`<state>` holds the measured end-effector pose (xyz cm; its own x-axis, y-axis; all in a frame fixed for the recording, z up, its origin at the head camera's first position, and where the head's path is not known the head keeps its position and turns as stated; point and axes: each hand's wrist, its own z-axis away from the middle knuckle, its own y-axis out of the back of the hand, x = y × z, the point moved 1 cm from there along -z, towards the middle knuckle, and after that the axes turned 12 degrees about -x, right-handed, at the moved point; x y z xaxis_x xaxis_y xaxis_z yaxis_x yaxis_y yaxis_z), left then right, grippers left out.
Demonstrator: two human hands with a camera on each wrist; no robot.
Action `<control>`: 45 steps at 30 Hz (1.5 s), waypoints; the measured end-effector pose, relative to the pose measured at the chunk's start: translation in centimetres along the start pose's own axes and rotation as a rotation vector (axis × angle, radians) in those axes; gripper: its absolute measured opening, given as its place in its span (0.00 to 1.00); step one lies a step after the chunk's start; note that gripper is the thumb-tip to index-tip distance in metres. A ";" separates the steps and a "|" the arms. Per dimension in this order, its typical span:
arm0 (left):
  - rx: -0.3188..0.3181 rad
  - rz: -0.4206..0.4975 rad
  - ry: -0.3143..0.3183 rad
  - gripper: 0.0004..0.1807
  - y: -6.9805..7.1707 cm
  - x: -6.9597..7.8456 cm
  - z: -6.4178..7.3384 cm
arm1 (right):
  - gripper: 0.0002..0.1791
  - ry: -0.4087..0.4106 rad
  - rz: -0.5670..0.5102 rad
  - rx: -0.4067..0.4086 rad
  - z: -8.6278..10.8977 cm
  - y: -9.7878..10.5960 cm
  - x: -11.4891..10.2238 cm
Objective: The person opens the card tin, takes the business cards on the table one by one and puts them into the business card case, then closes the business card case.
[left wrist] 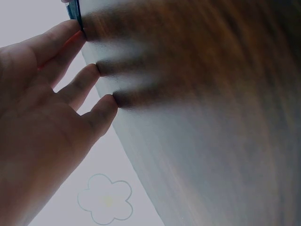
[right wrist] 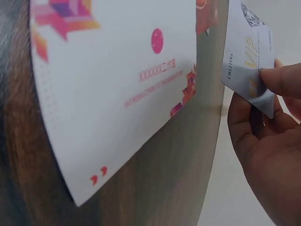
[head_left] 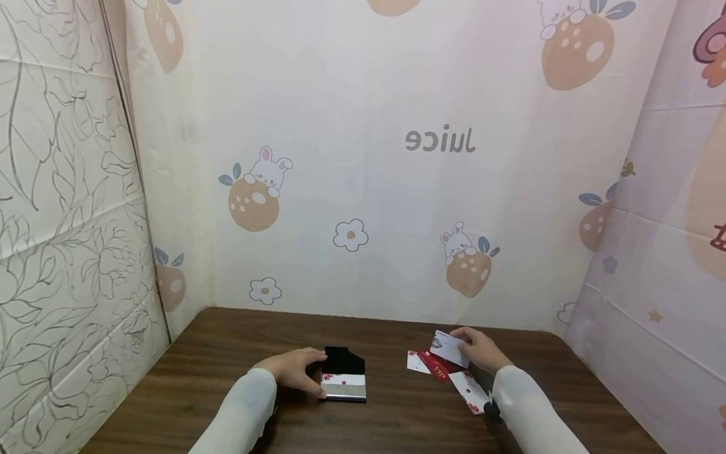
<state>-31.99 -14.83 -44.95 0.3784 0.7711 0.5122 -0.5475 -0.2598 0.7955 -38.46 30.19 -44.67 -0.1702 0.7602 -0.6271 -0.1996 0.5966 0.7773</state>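
Observation:
On the table, an open metal card case (head_left: 343, 389) lies with its black lid (head_left: 343, 360) folded back and a white card with red print inside. My left hand (head_left: 295, 369) holds the case at its left side, the thumb by the lower corner and the index finger at the lid; the other fingertips rest on the table in the left wrist view. My right hand (head_left: 481, 349) pinches a silver VIP card (right wrist: 249, 59) between thumb and fingers. Under and around it lie a red VIP card (head_left: 438, 367) and white cards with red print, one nearer me (head_left: 469, 391).
The brown wooden table (head_left: 391, 422) reaches back to a printed curtain (head_left: 351, 157) with fruit and rabbit figures. Printed fabric also hangs on the left (head_left: 62, 189) and right (head_left: 652, 252). Bare wood lies between the case and the loose cards.

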 end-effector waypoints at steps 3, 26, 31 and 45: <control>0.000 0.000 -0.001 0.45 0.0 0.0 0.0 | 0.17 0.012 -0.004 -0.005 0.1 -0.1 -0.6; -0.002 -0.009 -0.008 0.46 -0.1 -0.1 -0.1 | 0.13 0.144 0.032 -0.068 -1.3 -3.0 -5.9; -0.001 -0.012 -0.002 0.46 -0.1 -0.1 -0.1 | 0.13 0.193 0.049 -0.086 -1.5 -4.1 -7.6; -0.002 -0.012 0.002 0.46 0.0 -0.2 -0.2 | 0.12 0.339 0.032 -0.172 -1.7 -6.8 -12.0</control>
<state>-32.22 -14.88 -45.09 0.3839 0.7752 0.5018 -0.5441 -0.2492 0.8012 -36.70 16.61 -42.53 -0.4832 0.6321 -0.6058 -0.3435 0.4996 0.7953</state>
